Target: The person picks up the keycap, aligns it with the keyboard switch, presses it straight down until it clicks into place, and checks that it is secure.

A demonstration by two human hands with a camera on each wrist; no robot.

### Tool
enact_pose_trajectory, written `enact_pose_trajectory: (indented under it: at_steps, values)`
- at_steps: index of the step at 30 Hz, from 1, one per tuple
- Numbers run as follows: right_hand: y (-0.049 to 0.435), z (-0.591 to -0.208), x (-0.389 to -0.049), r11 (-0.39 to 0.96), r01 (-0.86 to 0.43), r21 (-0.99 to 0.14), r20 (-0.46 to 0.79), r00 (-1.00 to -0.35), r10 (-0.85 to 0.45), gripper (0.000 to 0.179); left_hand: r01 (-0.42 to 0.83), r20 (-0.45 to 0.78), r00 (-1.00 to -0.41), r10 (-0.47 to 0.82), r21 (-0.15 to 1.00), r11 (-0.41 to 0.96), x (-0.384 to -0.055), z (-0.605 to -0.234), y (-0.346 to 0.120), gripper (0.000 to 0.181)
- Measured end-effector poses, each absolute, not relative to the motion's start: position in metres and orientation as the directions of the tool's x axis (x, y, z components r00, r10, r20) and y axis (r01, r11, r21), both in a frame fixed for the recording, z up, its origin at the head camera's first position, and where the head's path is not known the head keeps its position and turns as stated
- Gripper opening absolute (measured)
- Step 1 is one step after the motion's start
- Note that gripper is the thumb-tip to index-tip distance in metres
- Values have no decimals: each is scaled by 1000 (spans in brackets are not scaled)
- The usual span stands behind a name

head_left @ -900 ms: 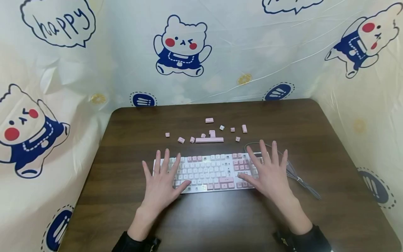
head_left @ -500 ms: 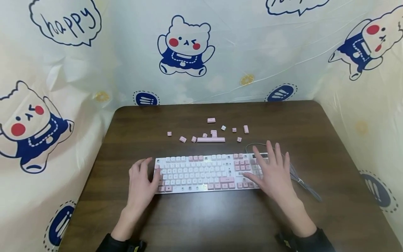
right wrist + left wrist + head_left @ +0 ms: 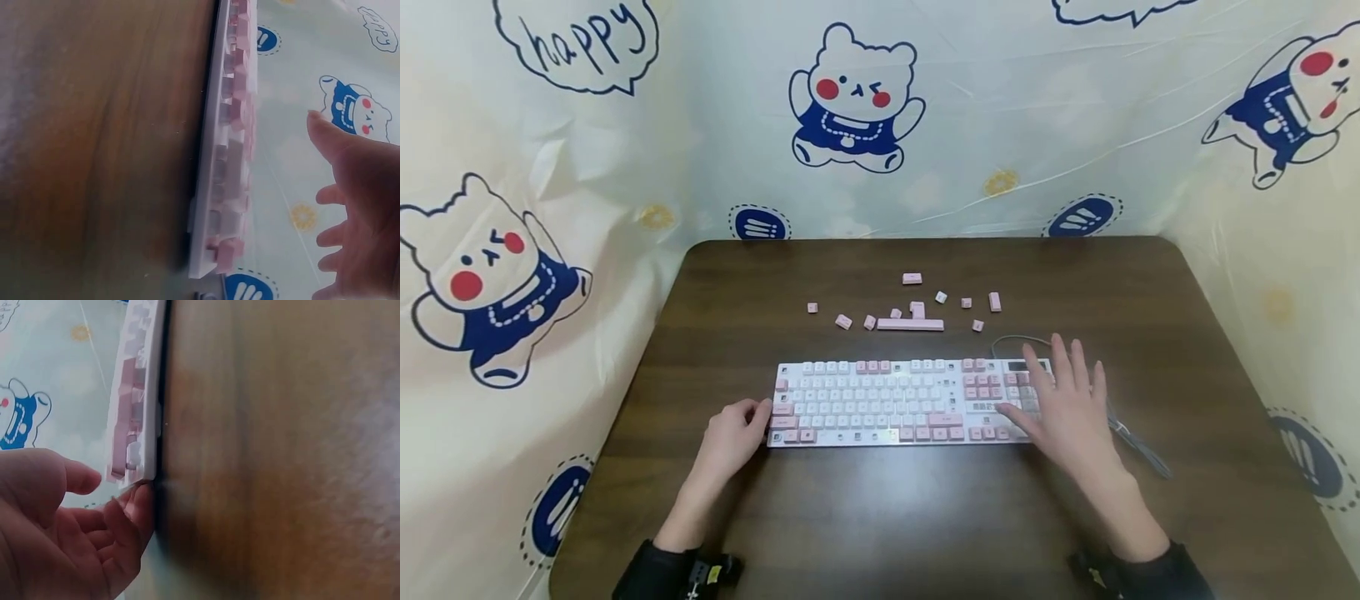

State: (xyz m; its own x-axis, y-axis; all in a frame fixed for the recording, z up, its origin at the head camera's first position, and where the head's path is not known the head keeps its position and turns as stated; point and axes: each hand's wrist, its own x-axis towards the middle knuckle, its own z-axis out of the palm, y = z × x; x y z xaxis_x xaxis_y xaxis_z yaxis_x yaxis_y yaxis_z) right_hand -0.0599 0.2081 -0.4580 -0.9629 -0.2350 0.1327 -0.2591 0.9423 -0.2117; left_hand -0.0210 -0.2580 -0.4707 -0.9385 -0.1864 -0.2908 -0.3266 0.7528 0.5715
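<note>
A white and pink keyboard [image 3: 857,407] lies across the middle of the table, with bare spots among its keycaps. My left hand [image 3: 730,437] is at its left end. In the left wrist view, that hand's curled fingers [image 3: 142,503] meet the keyboard's end, with the thumb close to the corner. My right hand [image 3: 1071,421] is held above the number pad, fingers spread and holding nothing. The right wrist view shows this hand apart from the keyboard [image 3: 215,187]. Behind the keyboard lie a long pink spacebar [image 3: 910,325] and several smaller keycaps [image 3: 843,322].
A grey cable [image 3: 1138,450] runs from behind the keyboard and lies bundled to its right. The brown wooden table [image 3: 910,525] extends around the keyboard. A bear-printed curtain [image 3: 715,117] hangs behind the table and along both sides.
My left hand has moved left from over the keys to the keyboard's left end, and its fingers have curled. The right hand stays spread over the number pad. The head view has shifted slightly.
</note>
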Motion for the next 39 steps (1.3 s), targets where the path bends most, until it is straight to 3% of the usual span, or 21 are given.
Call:
enact_pose_trajectory:
  at_steps: [6, 10, 13, 19, 25, 33, 39]
  values:
    - [214, -463, -58, 940, -264, -217, 208, -953, -219, 83, -334, -331, -931, -156, 595, 731, -31, -475, -259, 34]
    - [216, -464, -60, 928, -287, -239, 310, -928, -207, 65, -329, -317, -935, -159, 609, 721, -35, -478, -260, 30]
    - [216, -462, -63, 920, -301, -251, 321, -923, -215, 53, -342, -333, -930, -154, 637, 691, -34, -481, -262, 27]
    - [206, -451, -80, 917, -323, -233, 175, -942, -287, 44, -338, -336, -932, -133, 681, 649, -32, -484, -268, 24]
    - [189, -438, -104, 882, -370, -292, 82, -928, -362, 38, -328, -331, -936, -119, 700, 634, -33, -484, -267, 22]
    - [142, -413, -154, 794, -453, -405, -8, -867, -499, 30, -314, -301, -945, -128, 725, 613, -35, -477, -270, 23]
    - [116, -421, -187, 752, -562, -346, -27, -795, -606, 27, -339, -319, -937, -142, 735, 588, -28, -484, -270, 20]
